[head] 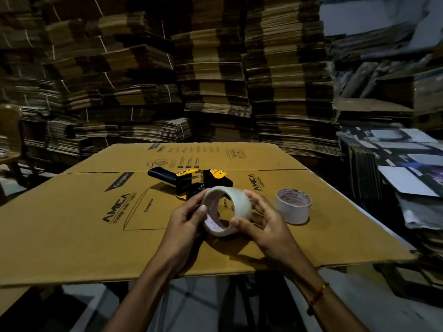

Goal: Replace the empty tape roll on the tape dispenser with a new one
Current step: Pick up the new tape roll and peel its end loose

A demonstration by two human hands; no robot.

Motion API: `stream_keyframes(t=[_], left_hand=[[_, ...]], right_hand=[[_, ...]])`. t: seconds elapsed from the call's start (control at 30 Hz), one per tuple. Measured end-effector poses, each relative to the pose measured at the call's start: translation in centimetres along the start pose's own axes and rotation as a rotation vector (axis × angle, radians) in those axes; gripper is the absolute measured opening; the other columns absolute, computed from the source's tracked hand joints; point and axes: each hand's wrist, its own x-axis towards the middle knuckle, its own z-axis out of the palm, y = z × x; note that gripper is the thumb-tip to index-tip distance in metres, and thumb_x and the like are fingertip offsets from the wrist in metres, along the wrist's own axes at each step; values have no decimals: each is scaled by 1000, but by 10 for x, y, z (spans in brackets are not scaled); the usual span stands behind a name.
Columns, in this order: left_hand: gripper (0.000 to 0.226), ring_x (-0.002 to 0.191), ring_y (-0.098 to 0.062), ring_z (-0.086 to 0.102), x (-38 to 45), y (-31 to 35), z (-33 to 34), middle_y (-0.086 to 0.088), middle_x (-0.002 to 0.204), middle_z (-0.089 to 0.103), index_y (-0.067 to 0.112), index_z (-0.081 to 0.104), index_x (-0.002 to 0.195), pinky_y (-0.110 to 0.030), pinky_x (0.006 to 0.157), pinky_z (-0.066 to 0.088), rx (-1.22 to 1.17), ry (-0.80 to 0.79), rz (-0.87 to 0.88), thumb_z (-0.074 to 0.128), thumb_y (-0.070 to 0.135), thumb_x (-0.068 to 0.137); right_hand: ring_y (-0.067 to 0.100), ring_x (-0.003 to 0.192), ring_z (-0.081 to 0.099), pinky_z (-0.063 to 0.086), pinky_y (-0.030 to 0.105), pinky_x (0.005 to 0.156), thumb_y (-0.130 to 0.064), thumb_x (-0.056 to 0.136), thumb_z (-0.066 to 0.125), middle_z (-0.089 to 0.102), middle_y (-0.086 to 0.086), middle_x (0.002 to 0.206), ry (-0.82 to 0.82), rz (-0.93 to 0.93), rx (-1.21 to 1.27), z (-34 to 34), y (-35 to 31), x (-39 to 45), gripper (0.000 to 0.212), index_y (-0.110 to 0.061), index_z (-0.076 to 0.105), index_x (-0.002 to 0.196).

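Note:
Both my hands hold a roll of clear tape (239, 204) tilted above the flattened cardboard sheet (96, 224). My left hand (189, 221) grips its left rim, thumb at the core's edge. My right hand (261, 224) curls round its right side, thumb on the lower rim. Just behind the roll lies a black and yellow tape dispenser (191, 179) on its side, handle pointing left; the held roll hides its near part. A second white roll (293, 204) stands on the cardboard to the right, apart from my hands.
Tall stacks of flattened cartons (215, 80) wall in the far side. Piles of printed sheets (407, 164) crowd the right edge. A brown chair (9, 140) stands at far left. The cardboard's near edge overhangs the floor (191, 303).

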Motion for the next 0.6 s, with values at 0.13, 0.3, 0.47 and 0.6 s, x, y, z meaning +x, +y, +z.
stream_keyframes(t=[0.13,0.3,0.47,0.6], left_hand=[[36,119,-30,63,3,-6,0,-9,126,69,17,67,126,-56,101,50,103,-1,-6,45,1,102],[32,110,-27,66,2,-7,1,-3,116,71,23,68,120,-60,95,52,308,69,16,51,5,100],[15,93,-28,69,-7,3,8,-5,100,67,19,58,115,-38,67,61,291,66,76,53,16,101],[32,95,-32,71,-12,3,8,-12,106,67,15,61,103,-45,74,61,314,-152,98,62,46,93]], right_hand=[[11,122,61,57,36,94,-42,75,84,51,-14,142,-67,-14,-44,2,2,0,82,-38,42,145],[13,118,63,58,34,88,-24,77,81,55,-4,138,-170,5,46,-1,0,0,80,-34,43,147],[14,108,67,61,34,81,-33,82,80,61,0,129,-69,14,66,-3,-2,2,65,-31,50,139],[21,101,71,60,44,79,-38,79,69,68,5,120,77,129,241,-9,2,10,47,-34,59,125]])
